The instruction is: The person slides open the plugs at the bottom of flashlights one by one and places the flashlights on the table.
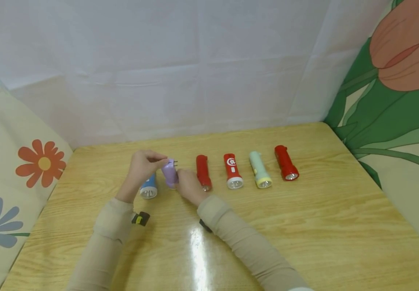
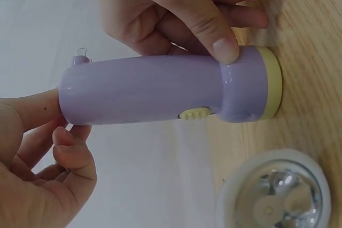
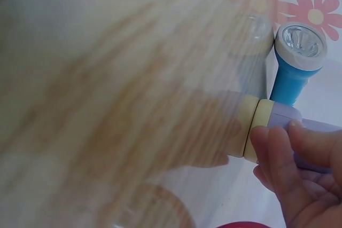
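Observation:
A purple flashlight (image 1: 170, 173) with a yellow rim stands lens-down on the table, its fold-out plug prongs (image 1: 175, 163) showing at the raised tail end. My left hand (image 1: 144, 169) holds that tail between fingers and thumb. Lower down, my right hand (image 1: 189, 185) pinches the head just above the yellow rim, thumb on one side. A yellow slide switch (image 2: 195, 113) shows on the barrel in the left wrist view. Right beside it, partly behind my left hand, lies a blue flashlight (image 1: 149, 189) with a white head.
Right of my hands lie a red flashlight (image 1: 203, 171), a red one with a white print and head (image 1: 233, 171), a pale green one with a yellow rim (image 1: 259, 169) and another red one (image 1: 286, 163). A white cloth (image 1: 195, 81) hangs behind the wooden table (image 1: 304, 234).

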A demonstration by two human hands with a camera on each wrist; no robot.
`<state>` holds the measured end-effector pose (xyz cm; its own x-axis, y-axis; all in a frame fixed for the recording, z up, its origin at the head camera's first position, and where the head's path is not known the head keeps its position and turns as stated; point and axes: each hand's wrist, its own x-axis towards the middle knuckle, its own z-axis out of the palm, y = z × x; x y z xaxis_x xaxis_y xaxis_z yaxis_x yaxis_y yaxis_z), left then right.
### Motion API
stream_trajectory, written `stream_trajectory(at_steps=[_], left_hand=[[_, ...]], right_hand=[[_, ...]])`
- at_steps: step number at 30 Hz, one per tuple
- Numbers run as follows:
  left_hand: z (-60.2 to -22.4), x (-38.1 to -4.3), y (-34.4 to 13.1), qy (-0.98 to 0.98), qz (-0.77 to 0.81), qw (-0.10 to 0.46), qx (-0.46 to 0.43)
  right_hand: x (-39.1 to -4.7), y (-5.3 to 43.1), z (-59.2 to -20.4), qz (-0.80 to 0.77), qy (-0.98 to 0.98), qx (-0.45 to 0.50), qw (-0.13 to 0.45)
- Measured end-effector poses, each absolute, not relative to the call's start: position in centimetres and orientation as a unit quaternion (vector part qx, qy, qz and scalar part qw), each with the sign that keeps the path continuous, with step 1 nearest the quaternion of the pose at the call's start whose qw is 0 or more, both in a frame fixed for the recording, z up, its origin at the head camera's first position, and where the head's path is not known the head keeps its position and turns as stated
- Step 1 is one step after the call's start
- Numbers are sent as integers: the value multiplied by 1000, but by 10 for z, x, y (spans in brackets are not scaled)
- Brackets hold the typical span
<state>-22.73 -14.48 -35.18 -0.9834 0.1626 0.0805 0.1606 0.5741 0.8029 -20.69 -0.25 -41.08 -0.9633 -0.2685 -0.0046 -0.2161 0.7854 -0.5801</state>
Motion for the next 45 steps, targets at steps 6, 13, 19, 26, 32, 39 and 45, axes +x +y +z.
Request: stream_trajectory(at_steps=[6,13,19,26,32,39,45], left_hand=[[-349,-229,-143,890,448,19,78],[-348,-231,-143,885,460,39,64],[-348,-233,-142,884,463,49,48],[-350,-234,-141,882,468,38,43],[-351,-234,-140,878,475,30,46],[-353,-232,-142,879,471,5,67],[-356,-228,-147,885,457,-8,84]], right_hand=[[-207,-1,-411,-304,943,-127,41],[-208,0,-411,-318,939,-126,46],[-209,1,-410,-317,939,-128,43],[-208,2,-410,-321,937,-133,38],[-209,2,-411,-316,939,-132,34],[-210,0,-411,-315,939,-132,46],[-209,-2,-411,-317,937,-136,56]])
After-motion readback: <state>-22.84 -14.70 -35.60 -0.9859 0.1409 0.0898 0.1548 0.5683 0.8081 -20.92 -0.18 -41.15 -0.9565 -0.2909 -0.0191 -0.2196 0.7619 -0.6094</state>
